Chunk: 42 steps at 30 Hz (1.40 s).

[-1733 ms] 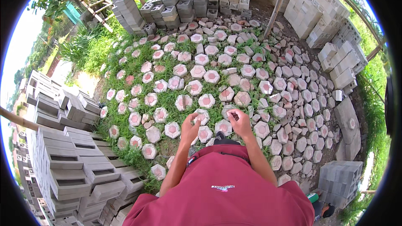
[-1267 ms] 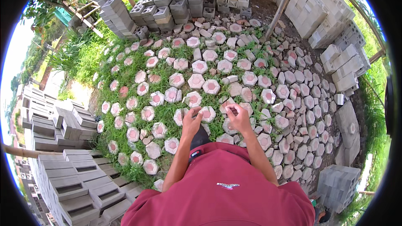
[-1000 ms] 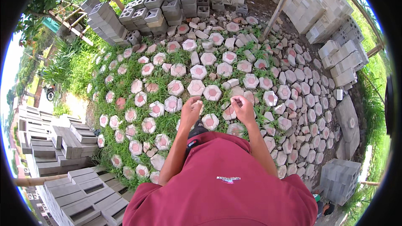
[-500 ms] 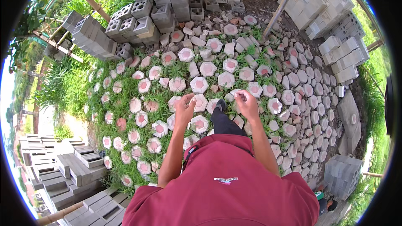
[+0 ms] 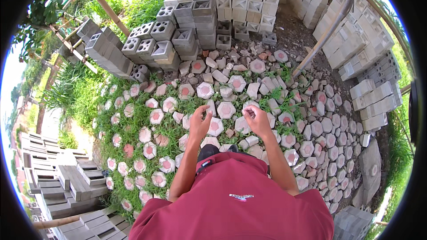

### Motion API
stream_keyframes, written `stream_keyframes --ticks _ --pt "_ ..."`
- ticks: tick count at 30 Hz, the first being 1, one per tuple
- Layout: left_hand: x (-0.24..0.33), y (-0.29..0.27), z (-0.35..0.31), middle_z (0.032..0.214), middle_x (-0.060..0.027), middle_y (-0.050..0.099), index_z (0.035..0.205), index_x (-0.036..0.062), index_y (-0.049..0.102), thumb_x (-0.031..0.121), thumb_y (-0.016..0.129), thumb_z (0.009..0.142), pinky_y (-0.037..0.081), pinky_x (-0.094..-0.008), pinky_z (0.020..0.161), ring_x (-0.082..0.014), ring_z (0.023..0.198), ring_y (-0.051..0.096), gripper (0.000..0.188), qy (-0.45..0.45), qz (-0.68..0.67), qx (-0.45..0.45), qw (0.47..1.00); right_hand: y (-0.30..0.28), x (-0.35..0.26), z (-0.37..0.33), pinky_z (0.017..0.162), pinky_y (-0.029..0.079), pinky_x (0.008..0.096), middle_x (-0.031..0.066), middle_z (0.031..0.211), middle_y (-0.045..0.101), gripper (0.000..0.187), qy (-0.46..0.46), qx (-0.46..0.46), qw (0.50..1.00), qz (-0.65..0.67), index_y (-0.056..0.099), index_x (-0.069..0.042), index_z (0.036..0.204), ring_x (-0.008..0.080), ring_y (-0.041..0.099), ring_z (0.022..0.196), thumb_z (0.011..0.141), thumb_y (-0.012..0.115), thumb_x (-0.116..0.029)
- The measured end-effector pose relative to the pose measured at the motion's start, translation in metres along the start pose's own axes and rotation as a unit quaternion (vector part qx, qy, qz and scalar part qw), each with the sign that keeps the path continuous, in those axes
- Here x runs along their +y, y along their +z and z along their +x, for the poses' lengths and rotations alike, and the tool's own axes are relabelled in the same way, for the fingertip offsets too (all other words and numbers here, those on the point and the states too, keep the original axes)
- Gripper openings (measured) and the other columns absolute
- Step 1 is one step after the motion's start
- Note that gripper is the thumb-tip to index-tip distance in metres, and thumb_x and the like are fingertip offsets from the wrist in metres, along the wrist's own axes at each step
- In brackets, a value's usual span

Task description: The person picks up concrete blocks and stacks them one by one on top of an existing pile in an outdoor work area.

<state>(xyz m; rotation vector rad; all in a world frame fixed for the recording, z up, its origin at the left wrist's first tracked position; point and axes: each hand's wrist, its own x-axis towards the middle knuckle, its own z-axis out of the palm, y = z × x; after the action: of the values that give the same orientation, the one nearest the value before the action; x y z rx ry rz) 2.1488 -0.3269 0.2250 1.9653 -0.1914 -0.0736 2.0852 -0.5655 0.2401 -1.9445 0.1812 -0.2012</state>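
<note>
My left hand (image 5: 200, 121) is raised in front of me above the paving, its thumb and fingers apart with nothing between them. To its right my right hand (image 5: 259, 121) hovers at about the same height. Its fingers are loosely curled, a gap shows at the thumb, and no object is visible in it. Below the hands lie hexagonal paving stones (image 5: 226, 110), pale grey with reddish centres. Neither hand appears to touch them. One such stone (image 5: 215, 126) shows just beside my left hand.
Grass (image 5: 178, 115) grows between the stones. Grey hollow blocks (image 5: 163, 31) are stacked at the far left, pale patterned blocks (image 5: 240, 4) behind them. A slanting bamboo pole (image 5: 327, 31) stands at the far right. More blocks (image 5: 82, 180) lie at the near left; rubble (image 5: 218, 75) is scattered ahead.
The view has shifted forward, so the block stacks show more and the stones sit lower in the picture. My foot is now largely hidden under my shirt. Both hands remain raised.
</note>
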Motion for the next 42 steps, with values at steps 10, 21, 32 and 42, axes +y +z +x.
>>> stream_keyframes --ticks 10,21,32,42 --pt "-0.022 0.042 0.097 0.109 -0.0164 0.065 0.113 0.001 0.063 0.02 0.063 0.088 0.047 -0.0369 0.089 -0.0278 0.103 0.062 0.032 -0.071 -0.013 -0.024 0.997 -0.003 0.032 0.104 0.07 0.049 0.0263 0.005 0.083 0.067 0.023 0.059 -0.018 0.995 0.072 0.065 0.0 0.095 0.0105 0.061 0.075 0.089 0.065 -0.022" --pt "-0.067 0.086 0.356 0.112 -0.0169 0.064 0.113 0.0032 0.063 0.019 0.064 0.086 0.048 -0.0392 0.088 -0.0277 0.105 0.062 0.031 -0.027 0.002 -0.01 1.0 -0.02 0.041 0.359 0.068 0.047 0.0237 0.0007 0.083 0.064 0.021 0.046 -0.021 0.999 -0.012 0.063 0.0 0.1 0.0065 0.056 0.074 0.092 0.062 -0.019" --pt "-0.053 0.118 0.514 0.116 -0.0127 0.063 0.117 0.0036 0.061 0.017 0.06 0.091 0.045 -0.0393 0.096 -0.0235 0.108 0.06 0.029 -0.08 -0.057 0.009 0.995 -0.024 0.099 0.52 0.068 0.049 0.0245 0.0033 0.083 0.066 0.021 0.12 -0.056 0.991 0.031 0.063 0.0 0.1 0.0069 0.059 0.074 0.09 0.066 -0.018" --pt "-0.072 0.205 0.652 0.114 -0.015 0.064 0.115 0.0041 0.061 0.013 0.062 0.088 0.046 -0.0401 0.095 -0.0263 0.109 0.059 0.028 -0.208 -0.061 0.048 0.975 -0.022 0.152 0.727 0.069 0.051 0.0274 0.0082 0.085 0.067 0.026 0.118 -0.185 0.976 0.004 0.061 0.001 0.105 0.014 0.062 0.074 0.089 0.065 -0.019"
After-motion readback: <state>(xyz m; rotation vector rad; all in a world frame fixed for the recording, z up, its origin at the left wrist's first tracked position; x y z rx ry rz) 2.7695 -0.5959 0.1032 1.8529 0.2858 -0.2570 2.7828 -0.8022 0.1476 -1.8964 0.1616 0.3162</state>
